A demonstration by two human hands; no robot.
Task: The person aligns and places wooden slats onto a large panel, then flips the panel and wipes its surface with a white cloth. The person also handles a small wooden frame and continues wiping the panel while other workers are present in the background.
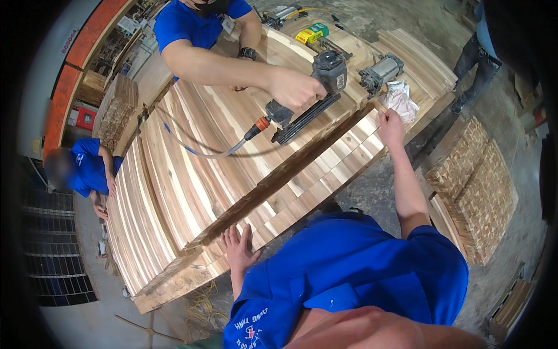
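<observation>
My left hand (pixel 238 249) lies with spread fingers on a narrow striped wooden panel (pixel 302 174) along my side of the stack. My right hand (pixel 391 127) is closed at the far right end of that panel, its fingers curled by the edge; what they grip, if anything, is hidden. Beside it sits a crumpled white wrapping (pixel 400 102). Across a dark gap lie wide wooden panels (pixel 215 157). Over these a co-worker's hand (pixel 296 88) grips a black nail gun (pixel 314 96), which has a clear air hose (pixel 215 155) with an orange fitting.
A second co-worker (pixel 90 168) leans at the left end of the panels. A metal pneumatic tool (pixel 381 72) and a green-yellow box (pixel 313 33) lie toward the back. Right of me, wood blocks (pixel 474 186) are stacked on the floor. Another person (pixel 479 58) stands at upper right.
</observation>
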